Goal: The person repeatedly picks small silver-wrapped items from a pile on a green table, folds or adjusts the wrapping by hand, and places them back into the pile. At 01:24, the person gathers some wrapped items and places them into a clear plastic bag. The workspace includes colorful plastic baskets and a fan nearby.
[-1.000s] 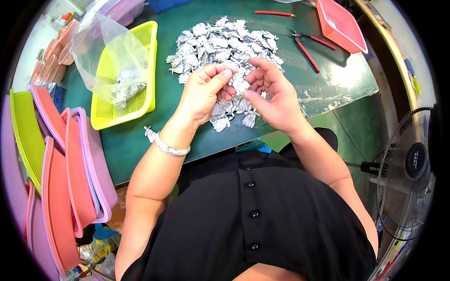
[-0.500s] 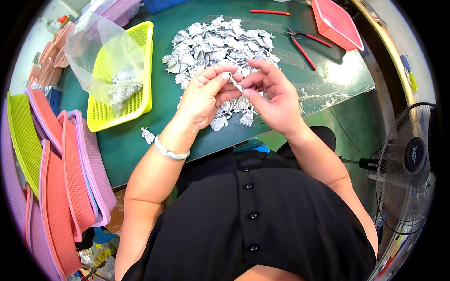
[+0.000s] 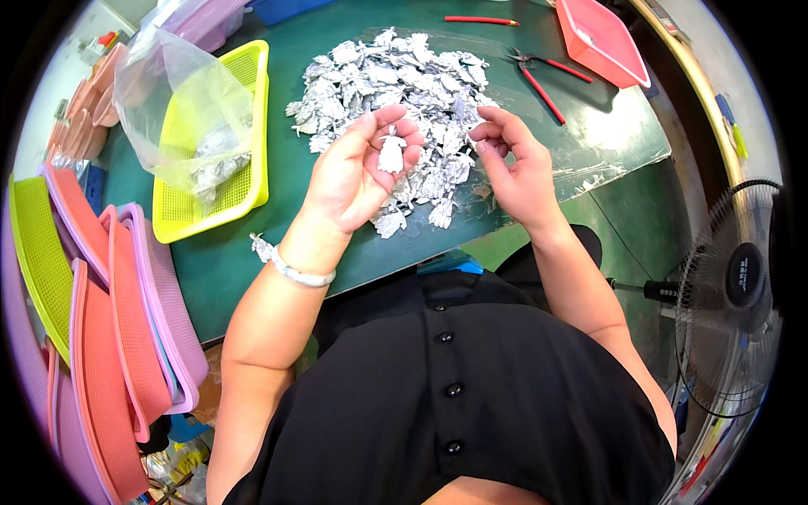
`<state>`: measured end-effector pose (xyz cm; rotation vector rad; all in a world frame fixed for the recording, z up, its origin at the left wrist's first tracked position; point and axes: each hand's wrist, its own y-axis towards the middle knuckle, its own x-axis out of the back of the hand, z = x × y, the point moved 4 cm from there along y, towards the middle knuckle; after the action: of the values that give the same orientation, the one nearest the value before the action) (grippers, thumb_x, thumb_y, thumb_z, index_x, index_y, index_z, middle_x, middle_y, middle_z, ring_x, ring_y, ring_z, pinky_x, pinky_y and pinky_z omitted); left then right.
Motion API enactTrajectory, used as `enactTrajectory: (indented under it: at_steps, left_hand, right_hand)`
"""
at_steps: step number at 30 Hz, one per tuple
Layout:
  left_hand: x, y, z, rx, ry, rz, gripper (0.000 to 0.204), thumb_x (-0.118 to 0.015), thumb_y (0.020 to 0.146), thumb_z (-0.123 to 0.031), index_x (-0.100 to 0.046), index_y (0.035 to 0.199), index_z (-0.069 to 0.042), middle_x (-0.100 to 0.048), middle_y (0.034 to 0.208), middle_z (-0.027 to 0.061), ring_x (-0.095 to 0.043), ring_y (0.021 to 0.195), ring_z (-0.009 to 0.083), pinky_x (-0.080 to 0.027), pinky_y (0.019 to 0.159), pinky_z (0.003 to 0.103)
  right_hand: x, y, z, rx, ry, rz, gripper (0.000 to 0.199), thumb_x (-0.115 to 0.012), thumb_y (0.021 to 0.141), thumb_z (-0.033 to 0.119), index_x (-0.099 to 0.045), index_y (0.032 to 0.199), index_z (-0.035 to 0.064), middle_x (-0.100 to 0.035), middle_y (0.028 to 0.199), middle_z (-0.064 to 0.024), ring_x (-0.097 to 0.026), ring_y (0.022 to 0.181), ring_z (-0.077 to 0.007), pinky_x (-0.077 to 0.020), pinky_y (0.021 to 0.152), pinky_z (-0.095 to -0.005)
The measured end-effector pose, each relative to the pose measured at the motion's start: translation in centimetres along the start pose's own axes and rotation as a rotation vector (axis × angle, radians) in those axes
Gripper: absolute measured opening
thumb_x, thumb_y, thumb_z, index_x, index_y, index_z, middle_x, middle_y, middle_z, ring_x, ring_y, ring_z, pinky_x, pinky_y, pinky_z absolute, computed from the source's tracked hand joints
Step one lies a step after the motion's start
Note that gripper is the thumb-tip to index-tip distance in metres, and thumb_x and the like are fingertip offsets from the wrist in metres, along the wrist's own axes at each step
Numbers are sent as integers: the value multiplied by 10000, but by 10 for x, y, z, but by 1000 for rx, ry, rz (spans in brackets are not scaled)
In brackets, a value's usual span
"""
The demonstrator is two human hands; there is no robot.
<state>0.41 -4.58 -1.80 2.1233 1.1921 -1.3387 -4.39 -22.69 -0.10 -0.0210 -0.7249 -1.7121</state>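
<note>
My left hand (image 3: 349, 172) is palm up over the near side of a pile, bearing a small silver metal casting (image 3: 390, 151) on its fingers. The casting has a narrow top and a wider lower body, like a little figure. To the right, my right hand (image 3: 518, 168) has its thumb and forefinger closed together at the pile's edge; whether a small bit sits between them cannot be made out. Under and beyond both hands spreads the heap of similar silver castings (image 3: 396, 76). One loose casting (image 3: 262, 247) lies beside my left wrist.
A yellow-green basket (image 3: 263, 160) with a clear plastic bag (image 3: 172, 101) stands left. Red-handled cutters (image 3: 539, 84), a red rod (image 3: 481, 20) and a pink tray (image 3: 602, 50) lie on the green table (image 3: 295, 21). Stacked colored baskets (image 3: 101, 337) stand left, a fan (image 3: 741, 278) right.
My hands have moved apart. The casting that was pinched between both now lies on my left fingers, and my right hand has shifted right.
</note>
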Motion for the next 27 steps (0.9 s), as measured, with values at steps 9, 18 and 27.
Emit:
enactTrajectory:
  at_steps: [9, 18, 27]
  left_hand:
    - [2, 0, -2, -69, 166, -32, 214, -446, 870, -19, -522, 1066, 21, -572, 914, 107, -560, 821, 177, -485, 725, 278]
    - [0, -3, -1, -75, 409, -80, 183, -488, 843, -25, -536, 1019, -11, -580, 839, 68, -559, 684, 115, -468, 594, 231]
    - [-7, -6, 4, -149, 690, -113, 150, -557, 853, -140, -588, 944, -24, -563, 716, -3, -504, 569, 46, -390, 503, 171]
  right_hand:
    - [-15, 12, 11, 419, -582, 211, 454, -587, 658, -9, -523, 1099, 75, -603, 868, -62, -501, 825, -250, -415, 747, -336]
    - [-5, 22, 1, 145, -141, 302, 455, -599, 684, -58, -510, 1118, 47, -568, 798, -34, -536, 735, -141, -438, 649, -263]
    - [-23, 8, 0, -457, 764, 275, 392, -588, 780, -2, -455, 1146, -38, -565, 841, -53, -564, 679, -109, -462, 606, -227]
